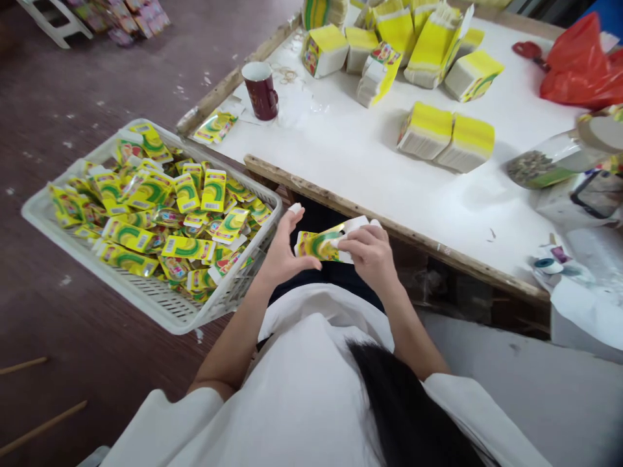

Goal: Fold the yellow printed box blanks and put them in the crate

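Note:
Over my lap, my right hand [370, 257] is closed around one end of a yellow-and-green printed packet [316, 244] with white edges. The hand hides part of it, so I cannot tell whether it is one card or several. My left hand [286, 251] is just left of the packet, thumb and fingers apart, with nothing in it. White covers show on some fingertips. To the left, a white plastic basket [181, 321] holds a heap of similar yellow packets [187, 248].
Bundles of yellow cards [450, 136] stand on the white table [341, 155], with more bundles [389, 32] behind. A maroon mug [261, 92] is near the table's left edge. At right are a red plastic bag [574, 68], red-handled scissors [528, 50] and a jar [540, 159].

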A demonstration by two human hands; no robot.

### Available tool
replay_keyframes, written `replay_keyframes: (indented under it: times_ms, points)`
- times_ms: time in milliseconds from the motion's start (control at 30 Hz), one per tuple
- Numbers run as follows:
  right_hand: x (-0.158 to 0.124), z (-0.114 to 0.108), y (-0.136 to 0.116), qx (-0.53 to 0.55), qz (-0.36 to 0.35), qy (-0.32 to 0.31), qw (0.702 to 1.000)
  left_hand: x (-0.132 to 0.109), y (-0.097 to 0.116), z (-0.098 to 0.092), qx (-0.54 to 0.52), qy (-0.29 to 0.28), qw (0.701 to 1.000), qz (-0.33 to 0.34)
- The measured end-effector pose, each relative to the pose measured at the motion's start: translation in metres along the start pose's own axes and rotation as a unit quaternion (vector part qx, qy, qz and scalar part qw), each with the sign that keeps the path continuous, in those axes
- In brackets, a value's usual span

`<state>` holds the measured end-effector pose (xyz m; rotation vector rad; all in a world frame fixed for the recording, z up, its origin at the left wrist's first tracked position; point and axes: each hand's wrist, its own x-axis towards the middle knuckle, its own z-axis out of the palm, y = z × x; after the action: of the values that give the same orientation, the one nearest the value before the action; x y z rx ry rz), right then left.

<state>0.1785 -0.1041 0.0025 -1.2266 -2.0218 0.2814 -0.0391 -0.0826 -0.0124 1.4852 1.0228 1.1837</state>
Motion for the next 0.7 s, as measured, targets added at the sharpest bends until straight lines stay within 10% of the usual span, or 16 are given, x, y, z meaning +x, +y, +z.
replay_keyframes:
  times_ms: [100, 200, 467, 700]
  points:
    - [-0.003, 0.006, -0.009, 0.011, -0.011, -0.007, 1.000, 0.000, 0.007, 0.007, 0.109, -0.105, 0.988, -0.037]
    - [-0.006, 0.016, -0.014, 0.098, 0.125, 0.092, 0.983, -0.006, 0.008, 0.022, 0.162, -0.080, 0.981, -0.064]
    - [-0.005, 0.038, -0.013, 0.484, 0.352, -0.077, 0.797, -0.018, 0.001, 0.037, 0.239, -0.035, 0.970, -0.001]
    - [-0.003, 0.029, -0.022, 0.383, 0.248, -0.110, 0.883, -0.018, -0.004, 0.039, 0.254, -0.061, 0.964, -0.046]
